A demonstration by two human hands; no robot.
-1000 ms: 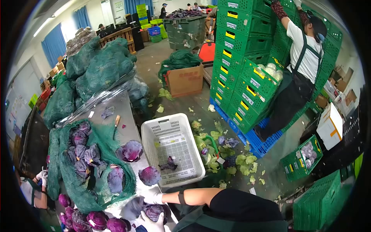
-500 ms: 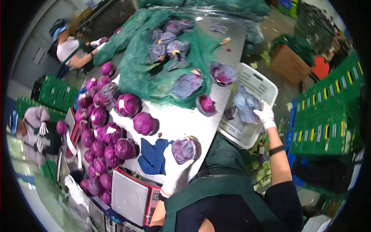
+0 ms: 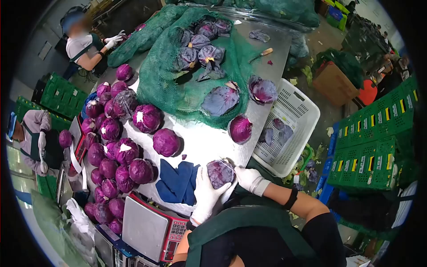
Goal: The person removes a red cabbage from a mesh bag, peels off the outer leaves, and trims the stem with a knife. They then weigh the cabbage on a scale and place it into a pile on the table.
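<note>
My left hand in a white glove is wrapped round the near left side of a red cabbage at the table's near edge. On the cabbage's right side, my right hand, also gloved, has its fingers closed against the edge of the outer leaves; the fingertips are partly hidden. A blue cloth lies just left of my left hand. Beyond the cabbage sit a peeled, bright purple piece and loose outer leaves. A white basket on the right contains some dropped leaves.
Several red cabbages are heaped on the table's left. A scale stands at the near left. Green netting holds more cabbages; a knife lies beyond. Two co-workers are on the left. Green crates are stacked right.
My right hand has come from the white basket to the cabbage in my left hand. The large leaf it held is out of the hand, and leaves lie in the basket.
</note>
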